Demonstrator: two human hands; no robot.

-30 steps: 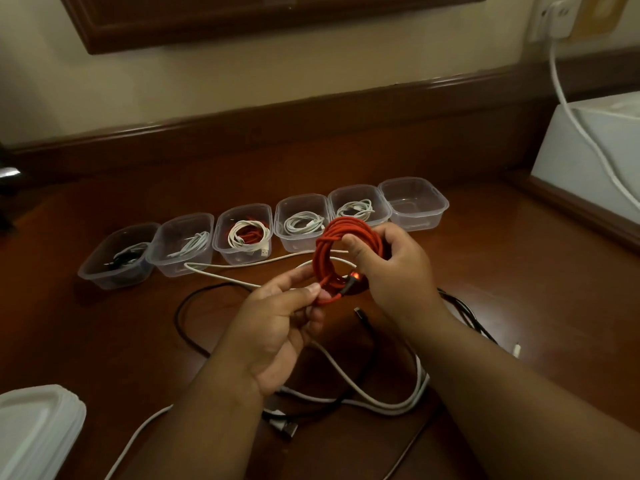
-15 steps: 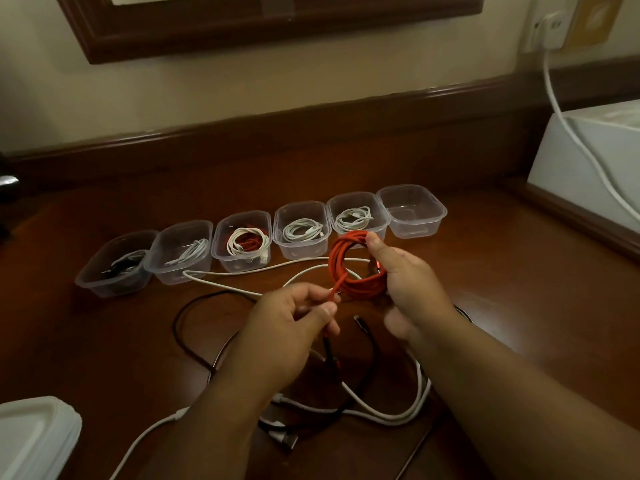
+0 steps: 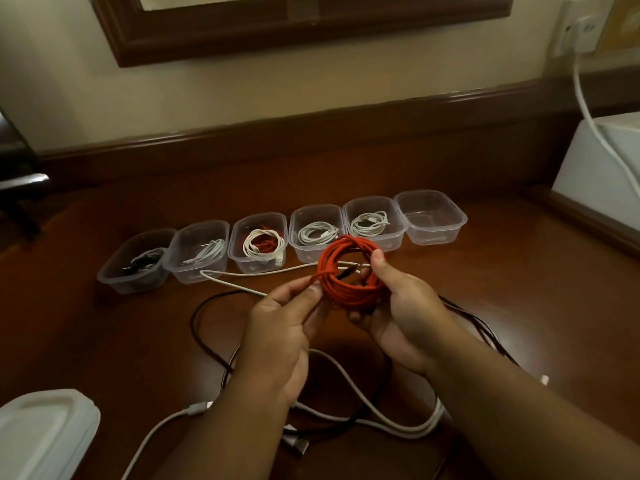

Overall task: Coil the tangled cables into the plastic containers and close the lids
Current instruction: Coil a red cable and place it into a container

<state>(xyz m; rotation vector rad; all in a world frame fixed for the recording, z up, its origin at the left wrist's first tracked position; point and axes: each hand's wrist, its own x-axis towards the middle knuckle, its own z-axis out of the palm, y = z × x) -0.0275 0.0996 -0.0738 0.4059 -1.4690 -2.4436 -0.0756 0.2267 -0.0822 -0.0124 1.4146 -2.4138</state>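
My right hand (image 3: pixel 401 306) grips a coiled red cable (image 3: pixel 346 271) above the table, thumb on top of the coil. My left hand (image 3: pixel 284 323) pinches the coil's left side with thumb and forefinger. Behind them stands a row of several clear plastic containers (image 3: pixel 258 268) without lids. Most hold coiled cables; the rightmost container (image 3: pixel 431 233) has nothing in it. Loose white cables (image 3: pixel 363 400) and black cables (image 3: pixel 204 334) lie tangled on the table under my arms.
A stack of white lids (image 3: pixel 45 434) sits at the bottom left corner. A white box (image 3: pixel 599 174) stands at the right, with a white cord (image 3: pixel 588 109) running up to a wall plug. The table is dark wood (image 3: pixel 121 341), bounded by a raised back ledge.
My left hand has moved up from the cable's loose end to the coil's left side. The coil has shifted slightly and the end now lies tucked across its middle.
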